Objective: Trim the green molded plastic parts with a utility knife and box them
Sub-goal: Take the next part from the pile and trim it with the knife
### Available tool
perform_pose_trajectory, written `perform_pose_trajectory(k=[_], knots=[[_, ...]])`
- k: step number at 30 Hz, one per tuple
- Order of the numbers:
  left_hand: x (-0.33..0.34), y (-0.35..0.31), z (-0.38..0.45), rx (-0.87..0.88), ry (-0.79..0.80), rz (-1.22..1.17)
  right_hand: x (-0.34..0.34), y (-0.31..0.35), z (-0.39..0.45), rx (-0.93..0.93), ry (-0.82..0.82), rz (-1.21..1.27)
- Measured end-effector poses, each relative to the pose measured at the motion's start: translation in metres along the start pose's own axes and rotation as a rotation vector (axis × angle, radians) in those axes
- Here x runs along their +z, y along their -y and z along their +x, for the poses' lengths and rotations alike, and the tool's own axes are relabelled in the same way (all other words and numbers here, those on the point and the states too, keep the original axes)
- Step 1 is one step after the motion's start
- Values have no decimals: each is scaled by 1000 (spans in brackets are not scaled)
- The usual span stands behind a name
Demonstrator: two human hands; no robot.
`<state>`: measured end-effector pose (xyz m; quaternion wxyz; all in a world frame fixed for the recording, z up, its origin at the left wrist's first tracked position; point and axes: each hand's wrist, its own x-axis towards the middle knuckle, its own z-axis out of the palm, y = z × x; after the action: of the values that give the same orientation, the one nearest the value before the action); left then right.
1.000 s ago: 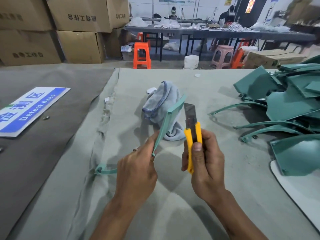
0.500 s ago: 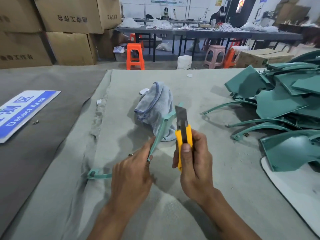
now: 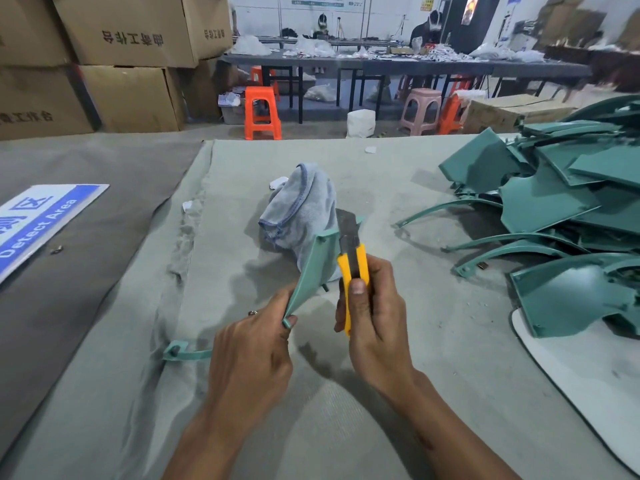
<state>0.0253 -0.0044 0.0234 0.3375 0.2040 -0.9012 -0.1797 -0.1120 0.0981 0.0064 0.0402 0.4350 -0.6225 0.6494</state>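
Your left hand [image 3: 252,355] is pinching the thin green moulded plastic part [image 3: 311,268] upright; your right hand [image 3: 374,320] is gripping the yellow utility knife [image 3: 351,271]. Blade's riding the part's edge, so I'd be shaving lightly, away from your fingers.

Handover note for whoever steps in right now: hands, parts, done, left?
Left hand: pinches the lower end of one green part, held up off the table.
Right hand: grips the yellow utility knife, thumb on the slider, blade out and against the part's upper edge.
Pile of green parts lies on the table's right side; a grey cloth sits behind the held part.
Done: no boxed parts in view.
Left: finish trimming this part, then the pile, then box them.
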Motion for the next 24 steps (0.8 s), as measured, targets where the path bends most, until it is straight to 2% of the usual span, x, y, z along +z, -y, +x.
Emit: perform_pose_trajectory(k=[5,7,10,14,15,17,20,22,24], knots=[[-2,0,0,-10,-19,7,-3,-21,11,307,-212,-88],[-4,-2,-1,-7,-11,8,-11,-23,13,272,-258,-85],[-5,-2,-1,0,-9,15,-9,-20,8,188,-179,14],[-5,0,-2,43,-64,26,-1,-26,14,571,-210,45],[-4,0,-3,61,-84,48,-3,-25,15,600,-232,51],[-2,-2,-3,110,-130,79,-9,-19,14,518,-258,92],[0,-2,1,154,-161,163,-11,1,10,394,-217,366],[0,-3,2,148,-108,205,-7,9,6,365,-134,516],[2,-3,0,134,-18,252,0,15,2,347,-57,545]])
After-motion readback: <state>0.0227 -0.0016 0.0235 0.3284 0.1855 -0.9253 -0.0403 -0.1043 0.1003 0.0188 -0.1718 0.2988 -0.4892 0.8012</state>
